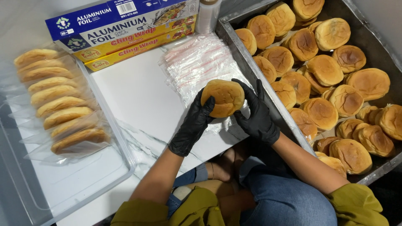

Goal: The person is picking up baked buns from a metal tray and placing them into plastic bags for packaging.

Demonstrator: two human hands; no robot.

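- The left hand (193,124), in a black glove, is curled around the left side of a round golden bun (222,98); its fingertips press against the bun's edge, so it grips rather than hangs loose
- The right hand (256,116), also black-gloved, cups the bun's right side; thumb and fingers are spread fairly wide, partly around the bun and partly behind it; how firmly it presses I cannot tell
- The bun is held between both hands above the white marble-patterned table (138,100), just over the lower edge of a heap of small clear plastic bags (201,62); its domed top faces the camera
- Just right of the hands stands a large metal tray (247,62) filled with loose buns (326,83) of the same kind, piled against one another
- Well to the left sits a clear plastic tray (83,184); a row of bagged buns (58,109) leans on edge along its far part; its near part is bare
- At the far edge of the table lie long boxes of foil and cling film (121,29), stacked together; a clear roll (208,16) stands just beside them
- The person wears olive sleeves and blue jeans, seated close to the table
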